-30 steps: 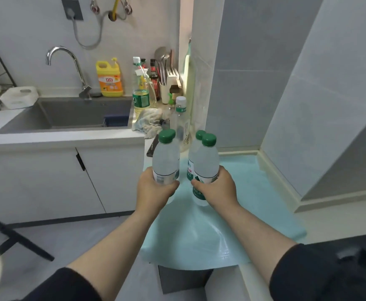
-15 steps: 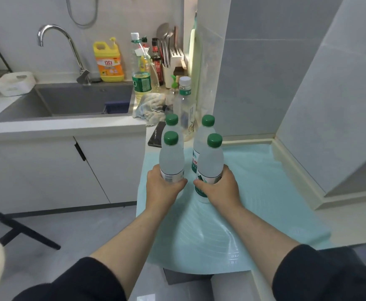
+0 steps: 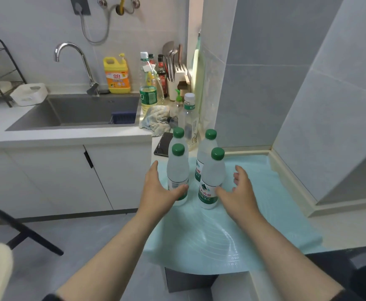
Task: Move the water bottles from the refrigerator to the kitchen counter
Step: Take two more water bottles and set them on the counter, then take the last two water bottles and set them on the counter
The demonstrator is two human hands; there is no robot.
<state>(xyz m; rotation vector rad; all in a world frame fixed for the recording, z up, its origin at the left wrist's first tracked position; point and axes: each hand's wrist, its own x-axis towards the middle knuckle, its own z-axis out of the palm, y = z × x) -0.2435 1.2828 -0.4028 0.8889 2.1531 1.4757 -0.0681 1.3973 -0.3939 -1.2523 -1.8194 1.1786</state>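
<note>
Several clear water bottles with green caps stand upright on a pale teal mat [image 3: 264,192] on the counter. The front left bottle [image 3: 177,170] and front right bottle [image 3: 212,177] are nearest me. Two more stand behind them: the back left bottle [image 3: 178,135] and back right bottle [image 3: 206,148]. My left hand [image 3: 160,187] is spread just left of the front left bottle, thumb tip still at its label. My right hand [image 3: 238,190] is spread just right of the front right bottle, fingers apart. Neither hand holds anything.
A taller white-capped bottle [image 3: 189,118], a dark phone [image 3: 163,144] and a crumpled cloth [image 3: 156,120] lie behind the bottles. The grey sink [image 3: 80,111] with its tap, a yellow detergent jug [image 3: 117,74] and sauce bottles are to the left. Tiled walls rise on the right.
Both hands have let go of the two front bottles and spread apart; the bottles now stand on the mat. The view shifted slightly.
</note>
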